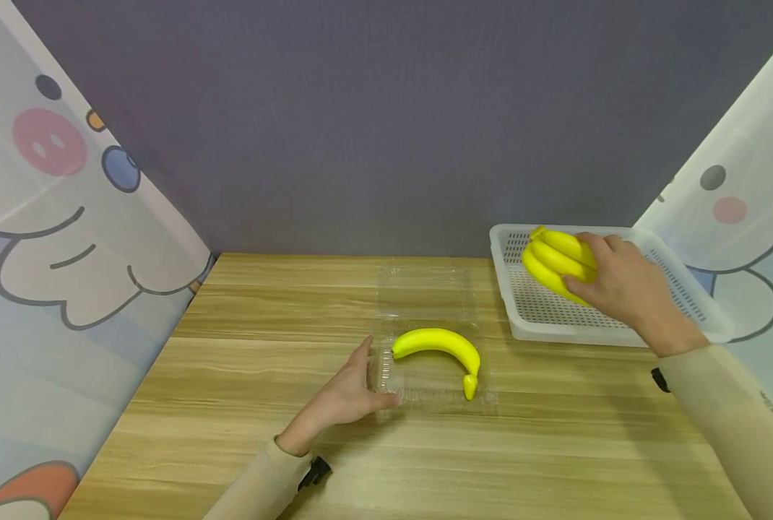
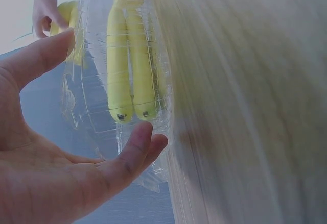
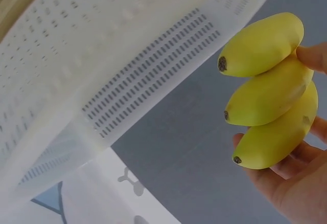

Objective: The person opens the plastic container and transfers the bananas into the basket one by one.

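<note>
My right hand (image 1: pixel 627 285) grips a small bunch of yellow bananas (image 1: pixel 558 261) above the white basket (image 1: pixel 555 332). In the right wrist view the bunch (image 3: pixel 271 91) shows three dark-tipped fruits, with the thumb on one side and fingers behind. On the table lies a clear plastic clamshell box (image 1: pixel 425 386), its lid (image 1: pixel 425 289) folded back. Inside it, more bananas (image 1: pixel 438 339) rest in a curved shape; the left wrist view shows at least two side by side. My left hand (image 1: pixel 347 390) is spread at the box's left end, fingertips right at its edge.
The perforated basket stands at the table's back right, against the grey back wall (image 1: pixel 360 130). Patterned cloth panels (image 1: pixel 55 217) with cartoon figures flank both sides. Wood-grain tabletop (image 1: pixel 243 347) extends to the left and front of the box.
</note>
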